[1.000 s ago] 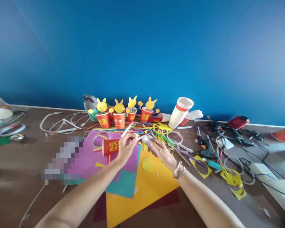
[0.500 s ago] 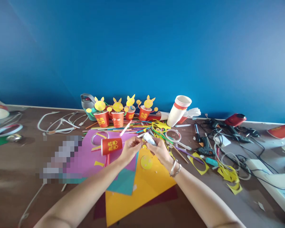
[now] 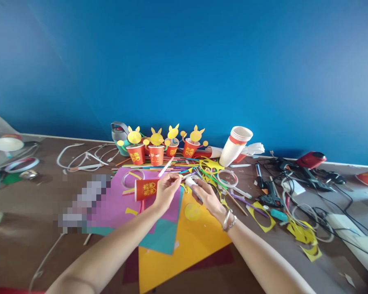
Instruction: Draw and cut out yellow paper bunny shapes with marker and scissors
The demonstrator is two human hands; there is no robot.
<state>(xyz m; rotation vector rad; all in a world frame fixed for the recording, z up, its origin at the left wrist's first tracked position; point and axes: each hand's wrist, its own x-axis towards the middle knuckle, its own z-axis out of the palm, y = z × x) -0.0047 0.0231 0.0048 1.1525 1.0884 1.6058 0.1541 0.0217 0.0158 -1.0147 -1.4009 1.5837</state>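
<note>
My left hand (image 3: 167, 192) is closed in a pinch at the middle of the table; a small pale piece seems to be at its fingertips, too small to name. A red paper cup (image 3: 146, 190) with gold characters lies on its side just left of it. Close by on the right, my right hand (image 3: 206, 195), with bangles at the wrist, has its fingers around a white roll of tape (image 3: 190, 180), partly hidden. Below the hands, a yellow paper disc (image 3: 192, 212) lies on an orange sheet (image 3: 168, 265).
Several red cups with yellow paper figures (image 3: 134, 136) stand along the wall. A leaning stack of paper cups (image 3: 235, 145) is right of them. Pipe cleaners and yellow scraps (image 3: 211, 164) lie ahead. Glue gun (image 3: 271, 198), cables and a power strip (image 3: 349, 232) are at right.
The view has shifted slightly left. My left fingertips have drawn a little away from the right hand, and the right hand and white roll have tilted lower.
</note>
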